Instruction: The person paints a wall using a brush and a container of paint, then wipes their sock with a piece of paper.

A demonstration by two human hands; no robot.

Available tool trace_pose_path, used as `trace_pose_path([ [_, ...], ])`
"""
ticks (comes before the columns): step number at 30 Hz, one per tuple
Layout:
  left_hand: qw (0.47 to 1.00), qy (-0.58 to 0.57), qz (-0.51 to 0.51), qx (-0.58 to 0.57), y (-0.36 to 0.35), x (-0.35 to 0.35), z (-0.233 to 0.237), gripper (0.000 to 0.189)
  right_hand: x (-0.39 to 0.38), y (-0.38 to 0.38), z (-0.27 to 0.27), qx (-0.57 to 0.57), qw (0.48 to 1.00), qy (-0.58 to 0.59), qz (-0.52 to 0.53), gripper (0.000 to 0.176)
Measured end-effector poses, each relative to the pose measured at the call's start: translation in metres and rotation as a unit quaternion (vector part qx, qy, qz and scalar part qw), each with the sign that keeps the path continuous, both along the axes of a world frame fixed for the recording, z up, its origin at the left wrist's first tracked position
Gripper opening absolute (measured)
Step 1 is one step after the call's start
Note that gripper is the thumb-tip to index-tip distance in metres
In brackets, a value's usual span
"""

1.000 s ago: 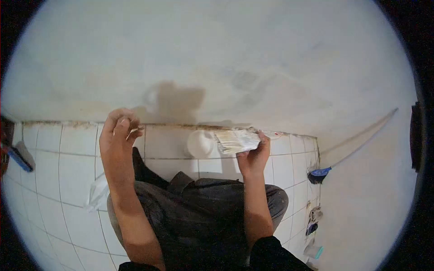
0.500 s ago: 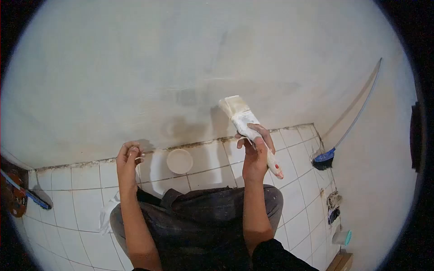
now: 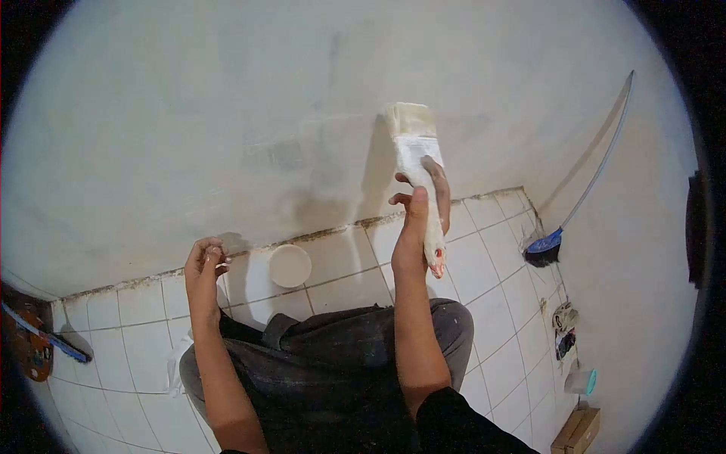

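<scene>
The left hand hung near the floor's far edge, its fingers curled together. A bowl sat just beside it on the tiles. The right hand had its fingers clamped on the brush, bristles up, touching the wall.

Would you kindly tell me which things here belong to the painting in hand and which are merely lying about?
In use: paintbrush in the right hand, bristles at the wall; round white tub on the tiled floor.
Lying about: blue-headed broom in the corner; cardboard box; blue-handled tool at far left.
</scene>
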State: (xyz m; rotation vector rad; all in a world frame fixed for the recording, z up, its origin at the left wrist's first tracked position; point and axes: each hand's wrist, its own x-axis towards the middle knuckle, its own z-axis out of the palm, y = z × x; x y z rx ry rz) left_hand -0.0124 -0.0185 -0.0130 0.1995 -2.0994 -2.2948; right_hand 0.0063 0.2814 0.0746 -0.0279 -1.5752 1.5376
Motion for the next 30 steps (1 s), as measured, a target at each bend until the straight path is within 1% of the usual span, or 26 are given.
trace_pose_path([
  [1,1.0,0.005,0.0,-0.003,0.0,-0.001,-0.001,0.021,0.001,0.0,0.0,0.013,1.0,-0.028,0.001,0.047],
  [2,1.0,0.009,0.0,-0.007,0.0,-0.001,-0.002,0.022,0.001,-0.001,0.0,0.01,0.999,-0.031,-0.002,0.047],
  [4,1.0,0.001,-0.003,-0.015,0.001,-0.002,-0.003,0.022,0.001,0.0,0.001,0.019,0.999,-0.044,0.005,0.043],
  [5,1.0,-0.003,-0.004,-0.02,0.002,-0.002,-0.002,0.022,-0.002,0.005,-0.005,0.04,0.999,-0.013,-0.006,0.037],
  [6,1.0,-0.003,-0.012,-0.026,0.004,-0.002,-0.003,0.022,0.004,0.006,-0.004,0.035,0.999,-0.013,-0.013,0.037],
  [8,1.0,-0.001,0.018,-0.014,0.003,-0.006,-0.007,0.016,0.013,0.006,0.005,0.049,0.998,-0.027,0.001,0.032],
  [9,1.0,-0.01,0.015,-0.019,0.003,-0.007,-0.005,0.016,0.009,0.007,0.011,0.055,0.998,0.006,0.001,0.029],
  [10,1.0,-0.005,0.016,-0.023,0.004,-0.007,-0.003,0.016,0.012,0.009,0.017,0.054,0.998,-0.014,-0.006,0.032],
  [13,0.998,-0.012,0.007,-0.054,0.007,-0.005,-0.001,0.018,0.01,0.016,0.037,0.068,0.997,-0.019,-0.011,0.033],
  [15,0.998,-0.006,-0.001,-0.058,0.008,-0.001,0.003,0.018,0.007,0.017,0.045,0.072,0.997,0.019,-0.023,0.035],
  [16,0.998,-0.001,-0.007,-0.059,0.008,0.002,0.004,0.018,0.008,0.016,0.043,0.068,0.997,0.023,-0.022,0.035],
  [17,0.998,0.015,-0.008,-0.064,0.008,0.004,0.002,0.025,0.01,0.016,0.04,0.078,0.996,0.029,-0.025,0.035],
  [18,0.997,0.017,-0.003,-0.069,0.007,0.002,0.002,0.025,0.009,0.015,0.035,0.088,0.995,0.034,-0.025,0.035],
  [19,0.998,0.015,-0.002,-0.065,0.005,0.001,0.001,0.025,0.001,0.016,0.023,0.085,0.993,0.075,-0.028,0.034],
  [21,0.997,0.011,-0.004,-0.07,0.002,0.001,-0.002,0.024,-0.002,0.017,0.008,0.082,0.994,0.068,-0.014,0.033],
  [23,0.997,0.007,0.001,-0.078,0.006,0.0,0.002,0.024,-0.004,0.021,-0.004,0.106,0.992,0.07,-0.005,0.031],
  [24,0.997,0.015,0.01,-0.076,0.009,-0.002,0.004,0.024,-0.004,0.021,-0.006,0.103,0.992,0.067,-0.008,0.031],
  [26,0.996,0.012,0.004,-0.087,0.012,-0.003,0.006,0.025,-0.006,0.023,-0.004,0.08,0.994,0.069,0.033,0.029],
  [28,0.997,-0.004,0.003,-0.081,0.016,-0.001,0.011,0.019,-0.012,0.025,-0.006,0.09,0.993,0.069,0.024,0.029],
  [29,0.995,0.005,-0.018,-0.099,0.012,-0.002,0.006,0.025,-0.013,0.026,-0.005,0.079,0.995,0.055,0.034,0.028],
  [30,0.995,0.002,-0.022,-0.101,0.013,-0.002,0.005,0.025,-0.014,0.027,-0.006,0.067,0.996,0.042,0.043,0.028],
])
